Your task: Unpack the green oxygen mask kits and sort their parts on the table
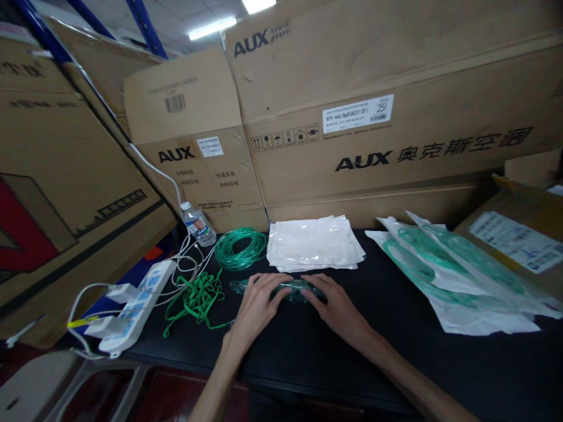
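Note:
In the middle of the black table, a green-tinted clear plastic piece (295,293) lies low between my hands; its exact kind is largely hidden by my fingers. My left hand (266,299) is curled over its left part, with thumb and fingers closed on it. From the other side, my right hand (332,302) pinches its right part. A bit of the clear plastic sticks out left of my left hand. Just behind my hands sit a coil of green tubing (241,249) and a stack of white pouches (313,243). A tangled heap of green elastic cord (200,296) lies to the left.
At right, several sealed pouches with green tubing (453,269) lie beside an opened cardboard box (523,217). A power strip (138,308) with white cables and a water bottle (197,224) stand left. Large cardboard boxes (409,135) wall off the back. A stool (39,387) stands lower left.

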The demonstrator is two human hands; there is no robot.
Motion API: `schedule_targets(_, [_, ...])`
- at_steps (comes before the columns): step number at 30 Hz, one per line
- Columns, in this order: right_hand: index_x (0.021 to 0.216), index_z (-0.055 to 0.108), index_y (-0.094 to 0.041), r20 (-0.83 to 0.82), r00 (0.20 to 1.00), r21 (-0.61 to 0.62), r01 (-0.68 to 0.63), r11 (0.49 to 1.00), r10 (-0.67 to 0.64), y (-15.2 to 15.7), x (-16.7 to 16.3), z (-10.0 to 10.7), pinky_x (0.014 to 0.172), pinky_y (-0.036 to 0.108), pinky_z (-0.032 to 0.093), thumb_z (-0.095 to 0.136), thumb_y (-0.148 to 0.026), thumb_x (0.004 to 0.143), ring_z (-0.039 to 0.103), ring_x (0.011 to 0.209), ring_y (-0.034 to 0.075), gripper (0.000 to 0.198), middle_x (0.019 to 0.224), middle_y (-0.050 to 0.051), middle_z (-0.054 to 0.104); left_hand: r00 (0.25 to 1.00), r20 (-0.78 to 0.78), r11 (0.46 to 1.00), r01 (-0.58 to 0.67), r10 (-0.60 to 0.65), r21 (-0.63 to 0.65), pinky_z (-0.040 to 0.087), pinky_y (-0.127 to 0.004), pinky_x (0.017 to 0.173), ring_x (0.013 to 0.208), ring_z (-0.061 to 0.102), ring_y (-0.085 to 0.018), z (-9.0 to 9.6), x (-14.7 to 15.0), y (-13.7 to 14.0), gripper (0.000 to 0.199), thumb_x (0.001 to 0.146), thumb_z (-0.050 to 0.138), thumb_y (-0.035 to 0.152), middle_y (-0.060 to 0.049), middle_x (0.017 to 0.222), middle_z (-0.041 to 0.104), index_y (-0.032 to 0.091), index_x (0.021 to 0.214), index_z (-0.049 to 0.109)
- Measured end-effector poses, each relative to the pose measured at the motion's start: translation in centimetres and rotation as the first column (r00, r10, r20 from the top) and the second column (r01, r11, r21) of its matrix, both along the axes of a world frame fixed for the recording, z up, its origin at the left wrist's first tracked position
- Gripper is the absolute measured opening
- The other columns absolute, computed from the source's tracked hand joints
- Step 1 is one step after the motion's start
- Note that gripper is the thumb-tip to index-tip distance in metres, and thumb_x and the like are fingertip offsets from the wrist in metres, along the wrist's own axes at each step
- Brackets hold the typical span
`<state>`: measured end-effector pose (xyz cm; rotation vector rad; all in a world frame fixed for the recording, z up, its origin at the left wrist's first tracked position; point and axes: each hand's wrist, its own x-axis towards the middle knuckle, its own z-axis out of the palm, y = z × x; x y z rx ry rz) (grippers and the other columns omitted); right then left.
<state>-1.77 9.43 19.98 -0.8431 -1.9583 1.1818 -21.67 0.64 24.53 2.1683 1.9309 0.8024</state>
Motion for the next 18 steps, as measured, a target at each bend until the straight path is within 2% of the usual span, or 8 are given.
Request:
schedule_targets(3, [0.132, 0.068, -0.026, -0.005, 1.0, 0.063, 0.007, 0.998, -0.007, -0.6, 0.2, -0.4, 0.112, 0.055, 0.044, 0.066, -0.037, 0.093, 0.062, 0.121, 0.032, 0.041, 0.128, 0.011, 0.069, 1.0, -0.014, 1.0, -0.01, 0.011, 0.018, 0.042, -0.041, 0.106, 0.118, 0.067, -0.021, 0.1, 0.2, -0.2, 0.024, 0.101, 0.063, 0.03, 0.0, 0.127, 0.075, 0.031, 0.124, 0.068])
schedule_targets(7, [0.137, 0.064, -0.024, 0.019, 0.998, 0.127, 0.061, 0.99, -0.064, -0.9, 0.8, -0.2, 0.112, 0.054, 0.045, 0.062, -0.037, 0.097, 0.063, 0.123, 0.031, 0.042, 0.131, 0.012, 0.067, 0.998, -0.055, 0.999, 0.01, -0.007, 0.045, 0.043, -0.044, 0.109, 0.119, 0.068, -0.022, -0.3, -0.3, -0.2, 0.026, 0.102, 0.062, 0.032, -0.001, 0.128, 0.075, 0.032, 0.127, 0.068])
schedule_targets(11, [0.14, 0.062, -0.026, 0.065, 0.987, 0.198, 0.132, 0.971, -0.148, -1.9, 2.7, 1.1, 0.111, 0.047, 0.049, 0.063, -0.034, 0.097, 0.063, 0.126, 0.029, 0.044, 0.134, 0.012, 0.066, 0.992, -0.125, 0.992, 0.042, -0.027, 0.117, 0.04, -0.054, 0.114, 0.122, 0.067, -0.026, -1.2, -1.3, 0.3, 0.03, 0.101, 0.061, 0.035, -0.001, 0.13, 0.074, 0.034, 0.131, 0.065])
schedule_targets(14, [0.139, 0.063, -0.03, 0.081, 0.972, 0.268, 0.191, 0.944, -0.22, -3.0, 5.9, 2.6, 0.108, 0.043, 0.054, 0.06, -0.032, 0.099, 0.064, 0.124, 0.027, 0.04, 0.135, 0.01, 0.066, 0.993, -0.12, 0.968, 0.047, -0.017, 0.246, 0.039, -0.059, 0.115, 0.122, 0.067, -0.029, -1.1, -1.1, 0.2, 0.031, 0.1, 0.062, 0.036, -0.003, 0.13, 0.073, 0.034, 0.13, 0.066])
schedule_targets(16, [0.135, 0.065, -0.033, 0.059, 0.95, 0.4, 0.258, 0.88, -0.306, -3.1, 9.3, 3.9, 0.101, 0.039, 0.058, 0.059, -0.029, 0.1, 0.069, 0.116, 0.025, 0.035, 0.129, 0.009, 0.068, 0.999, -0.047, 0.935, 0.016, 0.001, 0.356, 0.046, -0.054, 0.111, 0.115, 0.07, -0.028, -0.5, 0.0, -0.4, 0.026, 0.1, 0.062, 0.033, -0.004, 0.123, 0.076, 0.031, 0.125, 0.069])
schedule_targets(18, [0.128, 0.068, -0.031, -0.012, 0.894, 0.581, 0.371, 0.725, -0.448, -2.3, 13.5, 4.9, 0.1, 0.04, 0.058, 0.057, -0.025, 0.1, 0.07, 0.112, 0.025, 0.03, 0.125, 0.008, 0.07, 0.998, 0.058, 0.909, -0.013, -0.012, 0.417, 0.055, -0.043, 0.1, 0.105, 0.073, -0.024, 0.1, 2.1, -1.2, 0.019, 0.1, 0.062, 0.028, -0.004, 0.113, 0.078, 0.028, 0.116, 0.072])
